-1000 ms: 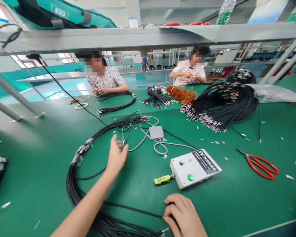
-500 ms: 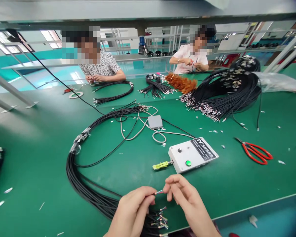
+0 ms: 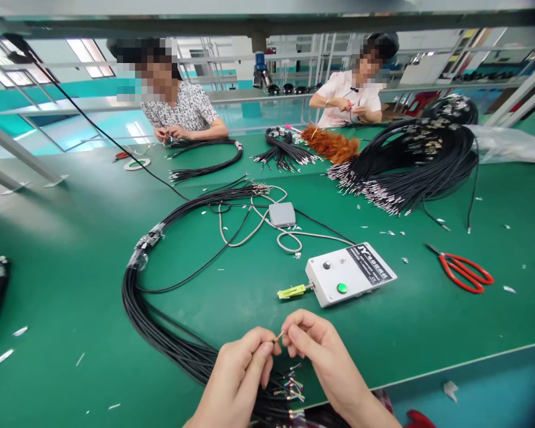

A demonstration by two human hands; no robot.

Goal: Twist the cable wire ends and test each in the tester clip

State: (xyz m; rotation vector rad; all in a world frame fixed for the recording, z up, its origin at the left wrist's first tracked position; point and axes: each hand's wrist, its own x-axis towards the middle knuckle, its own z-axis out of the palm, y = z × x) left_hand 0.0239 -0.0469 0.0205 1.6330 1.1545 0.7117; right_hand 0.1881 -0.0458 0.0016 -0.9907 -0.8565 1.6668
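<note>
My left hand is closed in a pinch on the end of a black cable, near the table's front edge. Thin coloured wires stick out of that end, an orange one showing most. The fingertips of my right hand pinch the wires' tip. Below my hands lie the stripped ends of a bundle of black cables, which curves up and away to the left. Just beyond the hands sits a white control box with a green button, a knob and a yellow-green clamp-like piece.
Red-handled scissors lie at right. A grey pedal-like block with a grey cord is behind the box. A large cable heap and an orange-brown feather duster lie farther back. Two people work across the table.
My right hand has moved left, closer to my left hand, and its fingers have closed on the wire tip. An orange wire shows now where blue and red ones showed before.
</note>
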